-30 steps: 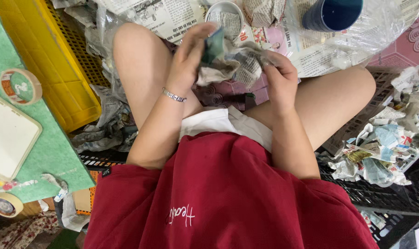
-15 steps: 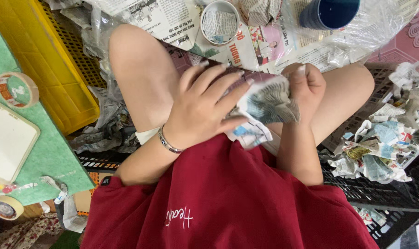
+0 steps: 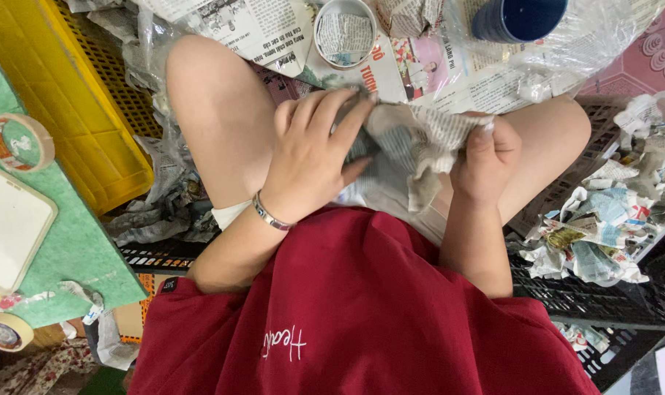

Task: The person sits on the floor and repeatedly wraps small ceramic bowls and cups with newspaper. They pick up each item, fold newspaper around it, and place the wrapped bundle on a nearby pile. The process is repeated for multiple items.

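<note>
While closed, hands (image 3: 398, 157) on newspaper wad (image 3: 413, 143).

We see the left hand (image 3: 314, 157) at frame centre, fingers spread and curled inward, wrist bent. The right hand (image 3: 486, 157), centre-right, is fisted, thumb up. Both forearms angle in from below.

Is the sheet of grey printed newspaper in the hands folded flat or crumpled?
Crumpled. The sheet of grey printed newspaper bunches in irregular creases between the left hand and the right hand, with a loose corner hanging down.
</note>
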